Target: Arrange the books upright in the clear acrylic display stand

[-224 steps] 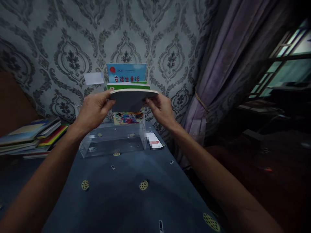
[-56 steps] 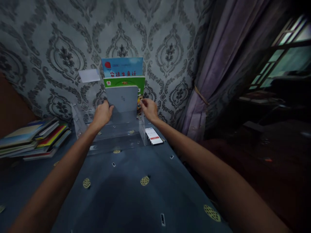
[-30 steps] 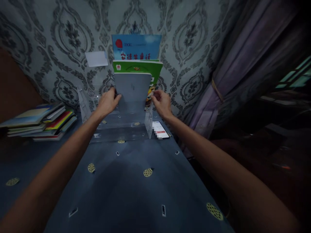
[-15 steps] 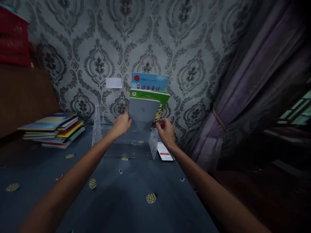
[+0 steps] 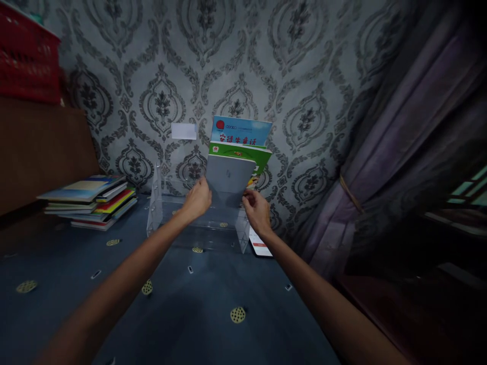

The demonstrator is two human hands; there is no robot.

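Observation:
A plain grey book (image 5: 230,175) is upright between my hands, above the front of a clear plastic rack (image 5: 155,203). My left hand (image 5: 199,197) is closed on its left edge. At the lower right edge, my right hand (image 5: 257,209) pinches the book between thumb and fingers. Just behind stands a green-covered book (image 5: 262,156), partly hidden by the grey one. Farther back, a blue book (image 5: 242,128) with red characters shows only its upper part. The grey book's lower end is seen against the rack's see-through tiers; whether it touches them I cannot tell.
A stack of books (image 5: 91,200) lies left of the rack on the dark blue patterned cloth (image 5: 190,314). A lit phone (image 5: 261,247) lies by the rack's right side. A red basket (image 5: 28,61) sits on a brown surface at left; a tied purple curtain (image 5: 338,208) hangs at right.
The whole view has shifted slightly, so things appear farther right. Against the scene, my right hand has moved a little left, closer onto the grey book's edge. My left hand keeps its hold.

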